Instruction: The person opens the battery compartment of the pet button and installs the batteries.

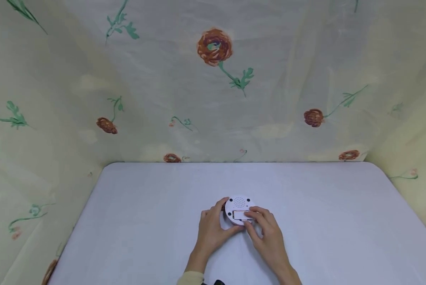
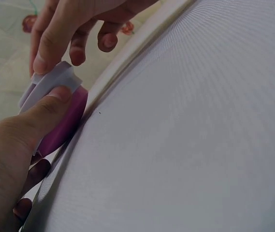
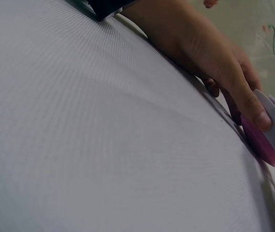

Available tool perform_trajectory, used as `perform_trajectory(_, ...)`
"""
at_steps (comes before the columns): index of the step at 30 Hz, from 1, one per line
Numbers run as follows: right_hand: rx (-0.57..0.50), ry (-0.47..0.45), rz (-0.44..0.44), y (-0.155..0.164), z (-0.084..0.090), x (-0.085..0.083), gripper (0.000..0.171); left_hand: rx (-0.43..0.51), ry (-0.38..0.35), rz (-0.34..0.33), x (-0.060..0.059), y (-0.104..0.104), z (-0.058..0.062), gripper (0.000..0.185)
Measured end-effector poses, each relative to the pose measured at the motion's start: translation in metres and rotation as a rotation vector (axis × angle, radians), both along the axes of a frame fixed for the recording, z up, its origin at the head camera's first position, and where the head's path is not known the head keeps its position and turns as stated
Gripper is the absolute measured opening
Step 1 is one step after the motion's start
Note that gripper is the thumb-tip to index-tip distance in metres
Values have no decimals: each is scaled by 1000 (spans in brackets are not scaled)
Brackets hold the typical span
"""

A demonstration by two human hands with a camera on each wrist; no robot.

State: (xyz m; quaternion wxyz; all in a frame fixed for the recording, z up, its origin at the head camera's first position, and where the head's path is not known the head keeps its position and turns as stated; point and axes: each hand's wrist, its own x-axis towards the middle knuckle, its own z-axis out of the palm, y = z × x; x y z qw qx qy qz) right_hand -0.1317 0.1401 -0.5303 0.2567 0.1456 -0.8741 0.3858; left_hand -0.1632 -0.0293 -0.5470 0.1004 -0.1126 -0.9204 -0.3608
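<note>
A round white device [image 1: 238, 202] with a pink-purple lower side [image 2: 69, 121] is tilted back-side up above the white table. Its back has a ring of small speaker holes, dark round feet and a rectangular battery compartment. My left hand [image 1: 210, 229] grips the device by its rim, fingers round the far left side and thumb along the near edge. In the compartment area lies a white battery cover [image 1: 239, 215], slightly raised in the left wrist view. My right hand [image 1: 270, 233] pinches at this cover, fingertips on its right part and thumb at the near edge.
The white table [image 1: 145, 206] has rounded far corners. Pale fabric [image 1: 156, 79] with printed flowers hangs behind it and on both sides. A black object [image 1: 219, 282] shows beside the left wrist at the bottom edge of the head view.
</note>
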Motion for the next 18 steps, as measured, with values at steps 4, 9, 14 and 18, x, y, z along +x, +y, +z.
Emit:
perform_trajectory(4,-19,-14,7,-2,0,-1,24,-3,4,-4,-1,-1,0,90)
perform_trajectory(9,-30,-34,29,-1,1,-2,24,0,4,-1,0,-2,-1,88)
perform_trajectory(14,-48,-42,44,0,2,-2,25,-1,-1,-9,0,-1,-1,87)
perform_trajectory(18,-75,-53,48,1,1,-2,25,-8,0,-18,0,0,0,87)
